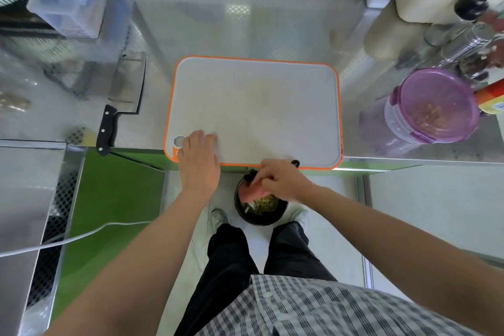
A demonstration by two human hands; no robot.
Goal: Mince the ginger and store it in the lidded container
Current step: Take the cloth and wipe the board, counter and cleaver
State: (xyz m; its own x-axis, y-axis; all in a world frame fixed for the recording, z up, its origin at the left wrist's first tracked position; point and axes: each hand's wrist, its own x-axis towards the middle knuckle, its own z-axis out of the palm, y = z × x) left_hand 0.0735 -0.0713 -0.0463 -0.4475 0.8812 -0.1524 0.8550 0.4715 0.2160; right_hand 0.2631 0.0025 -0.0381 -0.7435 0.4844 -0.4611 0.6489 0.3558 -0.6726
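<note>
Purple-lidded container (433, 106) sits right on worktop (360, 84), brownish bits inside — well apart from both hands. Left hand (199, 161) rests on orange-rimmed board (256, 106), near-left corner. Right hand (283, 183) grips pink item (249, 195) over black bin (259, 219) — yellowish scraps inside.

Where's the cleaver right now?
In the head view, the steel cleaver with black handle lies on the metal counter, left of the orange-rimmed white cutting board.

Your right hand (283, 181) hides most of the pink thing (248, 194) it grips above the black bin (259, 219), so you cannot name it. Your left hand (200, 162) has blurred fingers (207, 138).
</note>
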